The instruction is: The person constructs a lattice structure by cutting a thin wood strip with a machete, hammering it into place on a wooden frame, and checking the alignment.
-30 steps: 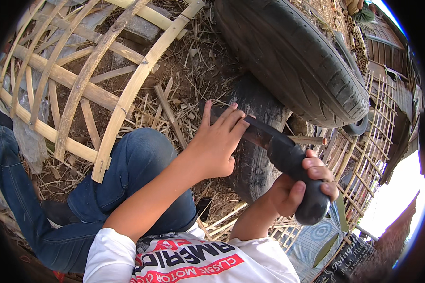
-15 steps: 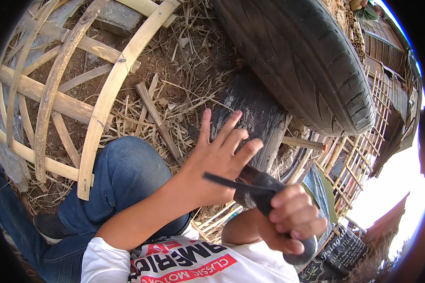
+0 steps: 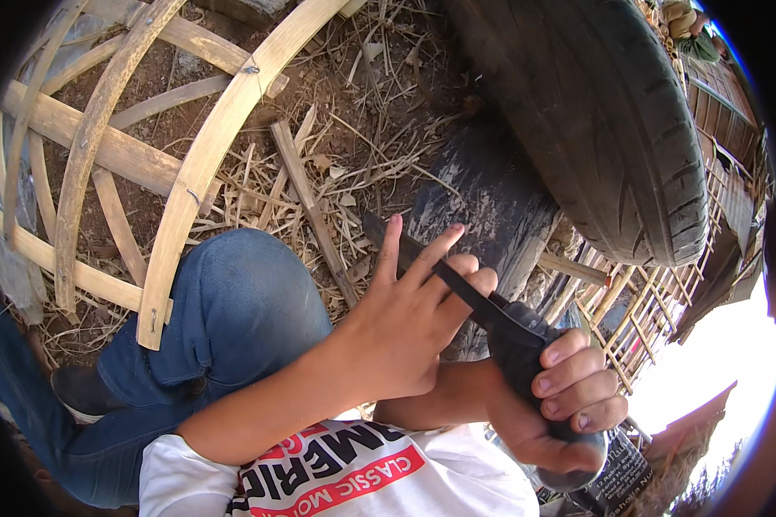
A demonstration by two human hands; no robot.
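Note:
My right hand (image 3: 569, 396) is wrapped around the black handle of a long, dark-bladed knife (image 3: 528, 345). The blade slants up and left behind my left hand (image 3: 409, 323), and its dark end shows past the fingertips. From the top of the handle a narrow black strip (image 3: 474, 295) juts out over the left fingers; whether it is rubber or metal I cannot tell. My left hand lies across the blade with its fingers spread, two stretched and two bent, and its thumb hidden. Beneath them is a dark, weathered block (image 3: 491, 207).
A large worn tyre (image 3: 612, 129) leans at the upper right. To the left stands a curved bamboo lattice (image 3: 203, 164) tied with wire, close to my jeans-clad knee (image 3: 250, 284). A loose wooden stick (image 3: 310, 202) lies among straw; at the right is a bamboo fence (image 3: 647, 310).
The view has shifted slightly. My right hand has come down and right with the handle, and the black strip now slants up-left across the left fingers. My left hand stays spread.

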